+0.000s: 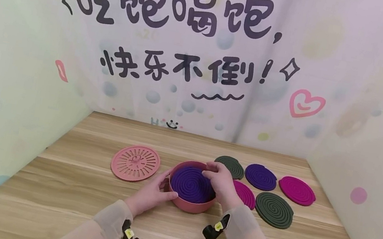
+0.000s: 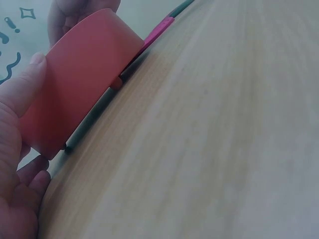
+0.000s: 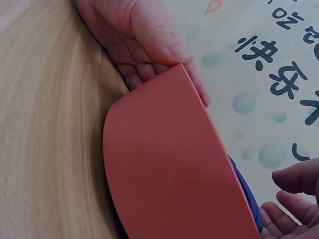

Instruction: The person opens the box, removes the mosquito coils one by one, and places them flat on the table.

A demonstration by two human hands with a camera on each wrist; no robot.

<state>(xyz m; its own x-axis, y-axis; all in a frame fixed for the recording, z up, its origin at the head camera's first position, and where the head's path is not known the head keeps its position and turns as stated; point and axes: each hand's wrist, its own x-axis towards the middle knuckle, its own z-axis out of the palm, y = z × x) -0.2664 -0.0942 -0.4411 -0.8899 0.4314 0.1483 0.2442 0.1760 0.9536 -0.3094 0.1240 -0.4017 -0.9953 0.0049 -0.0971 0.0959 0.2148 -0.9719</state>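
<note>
- Your left hand (image 1: 152,194) grips the near-left wall of the pink round bowl (image 1: 187,207), thumb up at the rim, fingers curled round the outside
- Your right hand (image 1: 220,182) arches over the far-right rim; its fingertips touch the purple spiral coil (image 1: 191,185) lying flat inside the bowl. Whether they pinch the coil or only press it cannot be told
- The bowl stands upright on the wooden table (image 1: 67,200), near its middle, between the pink slotted lid (image 1: 136,162) on the left and five loose coils (image 1: 274,209) on the right
- Handling, as judged: the bowl looks light, smooth-walled and fairly stiff; grip the side wall, as the left hand does. The coil looks thin and brittle, likely to snap along its spiral; support it flat from the outer ring, never by the centre tail
- The head view alone shows the coil's face, the lid and the spare coils
- The left wrist view shows the bowl (image 2: 75,89) from the side, with a dark coil and a magenta coil (image 2: 157,32) edge-on behind it
- The right wrist view shows the left thumb (image 3: 164,47) over the rim and a sliver of purple coil (image 3: 246,194) inside
</note>
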